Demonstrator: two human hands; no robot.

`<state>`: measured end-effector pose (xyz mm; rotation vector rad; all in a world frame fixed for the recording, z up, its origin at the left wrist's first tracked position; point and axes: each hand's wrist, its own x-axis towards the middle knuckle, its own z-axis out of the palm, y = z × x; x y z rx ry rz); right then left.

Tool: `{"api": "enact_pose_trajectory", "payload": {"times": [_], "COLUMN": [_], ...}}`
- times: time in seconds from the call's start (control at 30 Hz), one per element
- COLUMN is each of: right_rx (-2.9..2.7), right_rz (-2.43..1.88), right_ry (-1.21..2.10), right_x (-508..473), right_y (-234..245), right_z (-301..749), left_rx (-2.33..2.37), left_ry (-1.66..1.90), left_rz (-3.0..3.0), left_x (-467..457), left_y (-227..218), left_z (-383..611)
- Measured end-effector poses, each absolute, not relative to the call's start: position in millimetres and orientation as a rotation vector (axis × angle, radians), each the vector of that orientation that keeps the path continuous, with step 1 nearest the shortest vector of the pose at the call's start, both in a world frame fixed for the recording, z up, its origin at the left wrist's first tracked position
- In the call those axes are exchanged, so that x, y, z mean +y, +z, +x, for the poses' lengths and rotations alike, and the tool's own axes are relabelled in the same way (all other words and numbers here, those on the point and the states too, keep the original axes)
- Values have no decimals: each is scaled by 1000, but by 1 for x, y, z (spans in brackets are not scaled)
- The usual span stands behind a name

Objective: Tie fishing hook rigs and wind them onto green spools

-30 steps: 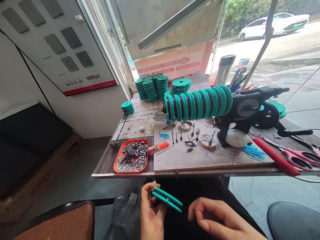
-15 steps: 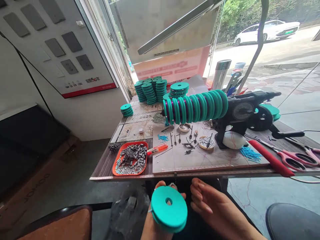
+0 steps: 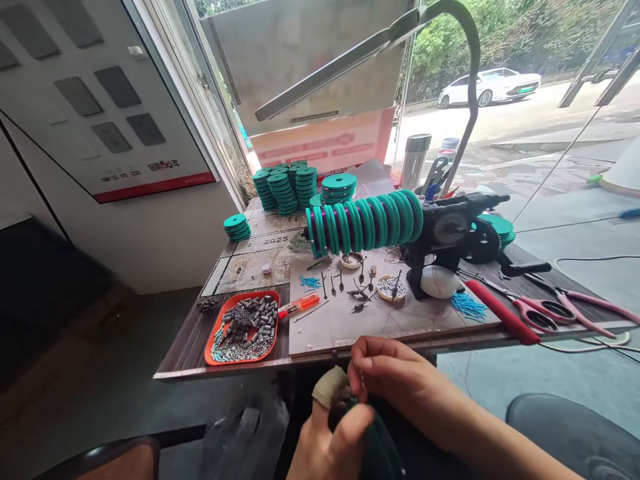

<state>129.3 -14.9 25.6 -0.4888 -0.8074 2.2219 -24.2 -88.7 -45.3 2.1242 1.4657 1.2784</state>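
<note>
Below the table's front edge, my left hand (image 3: 333,430) is closed around a teal line spool (image 3: 381,443), which is turned on edge, in shadow and partly hidden. A beige wrapping (image 3: 330,388) covers one of its fingers. Against that hand, my right hand (image 3: 400,373) has its thumb and fingers pinched together at the spool's top edge; whatever is between the fingertips is too small to make out. Beyond both hands, a row of teal spools (image 3: 367,223) sits on the shaft of a black hand-cranked winder (image 3: 450,230).
An orange tray (image 3: 207,347) of metal weights and beads lies front left, beside an orange-capped tube (image 3: 300,305). Small rigs, a bead dish (image 3: 391,288) and blue pieces (image 3: 467,307) lie on the board. Scissors (image 3: 543,313) are at right; stacked spools (image 3: 285,190) stand behind.
The spool has turned from face-up to on edge, downward in my left hand. My right hand has come leftward to meet it, its fingers now pinched. The camera view has shifted right.
</note>
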Motion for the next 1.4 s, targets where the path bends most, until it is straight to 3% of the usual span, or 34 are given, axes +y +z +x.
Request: {"api": "enact_pose_trajectory", "payload": {"times": [0.17,0.4,0.6,0.77,0.93,1.1,1.4], "right_rx": [-1021,-909,-734,-791,-1246,-1460,-1706], "right_rz": [-579,-648,-642,-713,-691,-710,-660], "right_ry": [2098,2041,2190,2158,2244,2317,2231], "right_x": [-35,-45,-52,-50,-31,-13,-10], "right_y": [25,1,-21,-21,1,13,24], "right_z": [140,145,135,138,152,153,150], "left_rx": [1713,1984,2008,1888,1191,1278,1253], "left_ry": [1482,1548,1582,1239,620,723,660], "left_rz": [2395,1940,1595,1542,1304,1251,1281], "left_x": [-92,-98,-100,-100,-88,-72,-62], "left_y": [-46,-27,-24,-29,-2,26,27], "left_z": [-31,-23,-14,-22,-36,-39,-38]}}
